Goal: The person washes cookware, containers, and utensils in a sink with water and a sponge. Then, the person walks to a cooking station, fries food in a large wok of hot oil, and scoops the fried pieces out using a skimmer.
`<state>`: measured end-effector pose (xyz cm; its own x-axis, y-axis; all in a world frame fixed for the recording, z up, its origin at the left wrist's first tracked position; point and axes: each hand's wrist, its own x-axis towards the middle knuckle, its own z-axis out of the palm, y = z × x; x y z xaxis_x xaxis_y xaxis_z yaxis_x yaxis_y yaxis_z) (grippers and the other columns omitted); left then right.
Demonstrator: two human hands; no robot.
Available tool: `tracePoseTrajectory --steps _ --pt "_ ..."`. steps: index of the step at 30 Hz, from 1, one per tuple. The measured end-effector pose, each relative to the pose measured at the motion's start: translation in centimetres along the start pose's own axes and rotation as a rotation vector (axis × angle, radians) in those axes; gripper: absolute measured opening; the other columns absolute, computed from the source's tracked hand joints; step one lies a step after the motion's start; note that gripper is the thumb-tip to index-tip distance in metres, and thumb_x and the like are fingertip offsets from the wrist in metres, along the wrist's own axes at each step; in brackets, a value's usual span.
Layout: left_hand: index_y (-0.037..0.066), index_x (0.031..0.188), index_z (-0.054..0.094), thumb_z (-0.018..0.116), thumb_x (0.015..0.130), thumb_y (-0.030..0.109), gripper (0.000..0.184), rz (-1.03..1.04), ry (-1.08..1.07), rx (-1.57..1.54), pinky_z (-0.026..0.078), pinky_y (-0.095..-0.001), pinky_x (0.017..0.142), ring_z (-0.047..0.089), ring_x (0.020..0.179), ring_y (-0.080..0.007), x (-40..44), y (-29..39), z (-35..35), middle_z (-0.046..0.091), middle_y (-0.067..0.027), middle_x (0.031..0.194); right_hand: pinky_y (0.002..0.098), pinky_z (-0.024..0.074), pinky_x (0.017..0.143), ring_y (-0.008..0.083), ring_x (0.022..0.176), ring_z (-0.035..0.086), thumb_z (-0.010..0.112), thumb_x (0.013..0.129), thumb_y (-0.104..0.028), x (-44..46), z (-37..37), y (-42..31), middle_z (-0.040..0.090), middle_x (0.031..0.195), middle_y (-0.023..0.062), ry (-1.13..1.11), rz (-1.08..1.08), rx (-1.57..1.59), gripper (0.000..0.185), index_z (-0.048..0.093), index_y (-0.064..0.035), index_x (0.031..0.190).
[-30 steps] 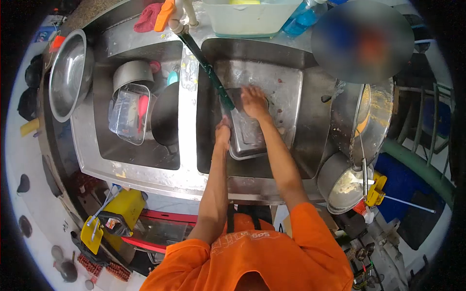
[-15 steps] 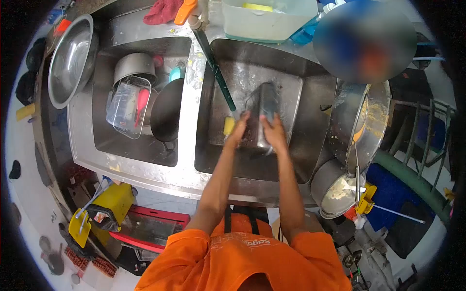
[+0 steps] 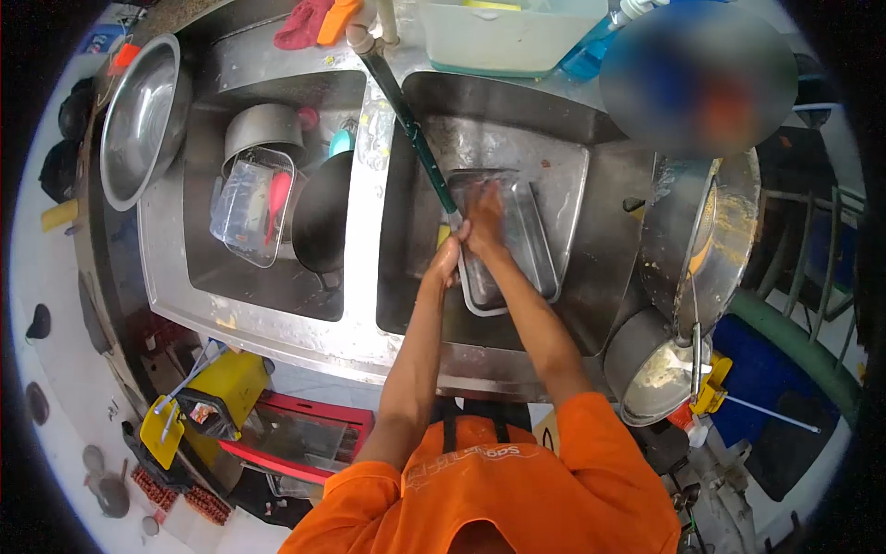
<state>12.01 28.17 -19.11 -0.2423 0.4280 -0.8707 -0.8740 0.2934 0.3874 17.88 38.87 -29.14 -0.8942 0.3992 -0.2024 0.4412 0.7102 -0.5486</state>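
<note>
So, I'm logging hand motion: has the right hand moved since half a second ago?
Yes: the right hand has moved left, closer to the sink divider, and farther forward.

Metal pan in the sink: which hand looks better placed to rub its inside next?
Right, probably: the right hand reaches over the pan interior, while the left hand is at its left edge.

Through my camera I see a metal bowl [image 3: 140, 122] at far left, a red cloth [image 3: 301, 26] and a yellow bin [image 3: 234, 386].
</note>
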Motion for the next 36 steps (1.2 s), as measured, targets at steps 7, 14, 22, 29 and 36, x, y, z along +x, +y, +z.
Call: tracePoseTrajectory --steps 7,14,22,29,36 --pt "0.005 0.135 0.045 0.042 0.095 0.049 0.06 -0.111 -0.005 0.203 0.051 -0.0337 0.076 0.062 0.101 -0.0206 1.0 -0.4 -2.0 0.06 -0.0141 0.12 0.0441 0.0397 0.096 0.0392 0.116 0.045 0.067 0.077 -0.017 3.8 5.0 3.4 0.049 0.123 0.023 0.119 -0.001 0.401 0.052 0.051 -0.0001 0.123" --pt "0.0 0.125 0.055 0.045 0.094 0.042 0.053 0.029 0.008 0.217 0.047 -0.0372 0.09 0.057 0.11 -0.0242 3.8 -0.7 -4.6 0.059 -0.0155 0.121 0.048 0.0391 0.094 0.0414 0.116 0.044 0.068 0.078 -0.018 -0.3 1.3 0.0 0.049 0.123 0.0231 0.008 -0.142 0.352 0.05 0.052 -0.002 0.123" --pt "-0.003 0.107 0.065 0.063 0.083 0.039 0.049 0.196 0.278 0.456 0.047 -0.0413 0.086 0.061 0.104 -0.0309 5.3 -1.0 -6.4 0.065 -0.0205 0.109 0.0366 0.0454 0.084 0.0237 0.092 0.059 0.068 0.087 -0.033 -7.5 -6.9 5.3 0.065 0.096 0.0159 0.177 0.459 0.763 0.041 0.06 -0.0013 0.112" --pt "-0.004 0.094 0.067 0.069 0.075 0.052 0.059 0.5 0.757 0.786 0.05 -0.045 0.078 0.066 0.091 -0.0394 9.2 -8.7 -1.6 0.067 -0.0253 0.092 0.0357 0.0452 0.087 0.0285 0.087 0.059 0.059 0.094 -0.025 -9.6 -6.9 -0.6 0.062 0.097 0.0173 0.548 0.436 0.368 0.038 0.054 0.0043 0.118" --pt "0.003 0.124 0.055 0.064 0.084 0.036 0.053 0.836 0.082 0.5 0.046 -0.0433 0.094 0.059 0.109 -0.0343 13.8 -14.2 4.7 0.06 -0.0225 0.119 0.042 0.0408 0.098 0.0338 0.113 0.051 0.043 0.069 0.009 -15.4 -14.1 -9.0 0.051 0.122 0.0194 0.674 0.177 0.315 0.06 0.049 0.0007 0.128"
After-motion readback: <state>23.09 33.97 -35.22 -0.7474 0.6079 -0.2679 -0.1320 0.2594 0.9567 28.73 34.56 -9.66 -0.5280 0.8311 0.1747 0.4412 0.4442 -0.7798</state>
